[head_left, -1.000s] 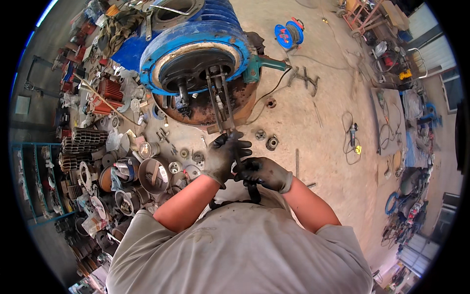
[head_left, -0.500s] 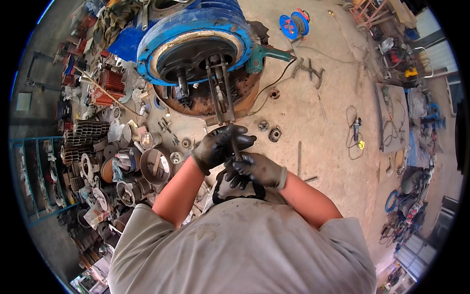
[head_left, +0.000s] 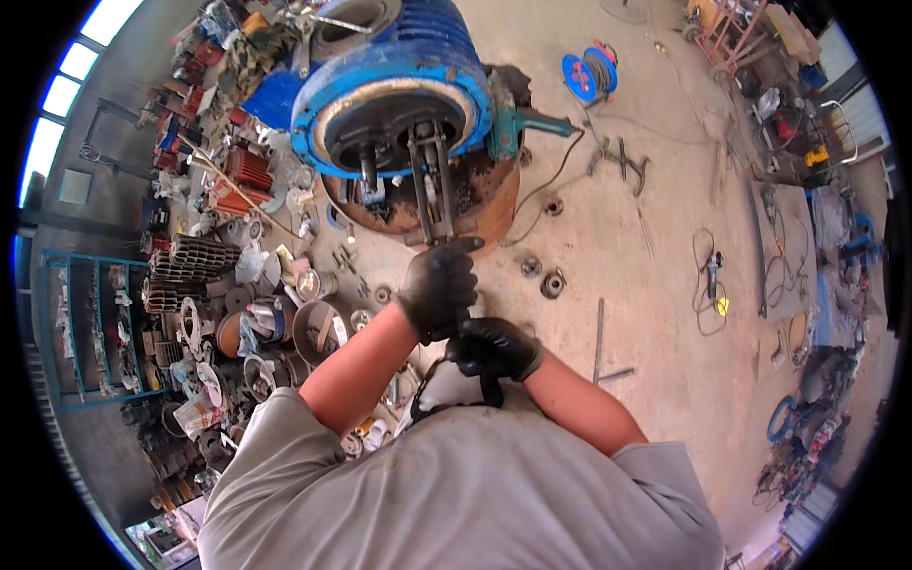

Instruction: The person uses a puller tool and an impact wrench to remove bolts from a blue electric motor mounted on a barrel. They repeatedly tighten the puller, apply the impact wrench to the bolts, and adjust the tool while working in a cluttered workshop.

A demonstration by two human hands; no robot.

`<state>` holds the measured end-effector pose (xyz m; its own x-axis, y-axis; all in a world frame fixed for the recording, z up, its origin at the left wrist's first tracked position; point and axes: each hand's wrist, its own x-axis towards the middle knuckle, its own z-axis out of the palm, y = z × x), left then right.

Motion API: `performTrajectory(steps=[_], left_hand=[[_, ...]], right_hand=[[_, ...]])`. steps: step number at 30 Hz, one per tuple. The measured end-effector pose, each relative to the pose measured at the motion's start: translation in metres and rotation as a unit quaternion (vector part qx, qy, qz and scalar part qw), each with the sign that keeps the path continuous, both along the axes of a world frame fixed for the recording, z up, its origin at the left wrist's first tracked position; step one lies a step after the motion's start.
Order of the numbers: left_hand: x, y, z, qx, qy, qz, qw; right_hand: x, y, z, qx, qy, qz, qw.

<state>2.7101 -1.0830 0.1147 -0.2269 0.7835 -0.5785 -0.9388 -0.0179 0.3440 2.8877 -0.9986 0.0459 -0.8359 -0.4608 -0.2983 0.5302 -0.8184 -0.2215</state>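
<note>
My left hand point(head_left: 439, 290), in a black glove, is a closed fist at the near end of a two-legged metal puller point(head_left: 433, 195); what it grips is hidden. Just below and to its right, my right hand point(head_left: 494, 349), gloved too, is closed, and what lies in it cannot be seen. The puller's long legs reach into the dark round opening of a blue machine housing point(head_left: 313, 119). A shaft point(head_left: 369, 166) sticks out of that opening left of the puller. Below the housing is a rusty round base point(head_left: 499, 214).
A green-handled tool point(head_left: 541, 123) juts from the housing's right side. On the floor to the right lie ring-shaped parts point(head_left: 552, 284), a metal bar point(head_left: 599, 337), a blue cable reel point(head_left: 589, 74) and an angle grinder point(head_left: 713, 271). Machine parts, including a metal drum point(head_left: 318, 328), crowd the left.
A dark rod seen in my hands before is now hidden. Both hands have closed; the left has turned knuckles-up at the puller's end. The whole view has shifted slightly.
</note>
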Motion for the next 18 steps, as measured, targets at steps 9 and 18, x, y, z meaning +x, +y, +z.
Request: performTrajectory(steps=[9,18], left_hand=[[0.029,0.002,0.026,-0.204,0.123,0.01,0.971],[0.015,-0.008,-0.022,0.105,-0.058,-0.005,0.993]], right_hand=[[0.0,-0.005,0.073,0.781,0.217,0.025,0.586],[0.014,0.017,0.023,0.098,0.06,0.047,0.992]])
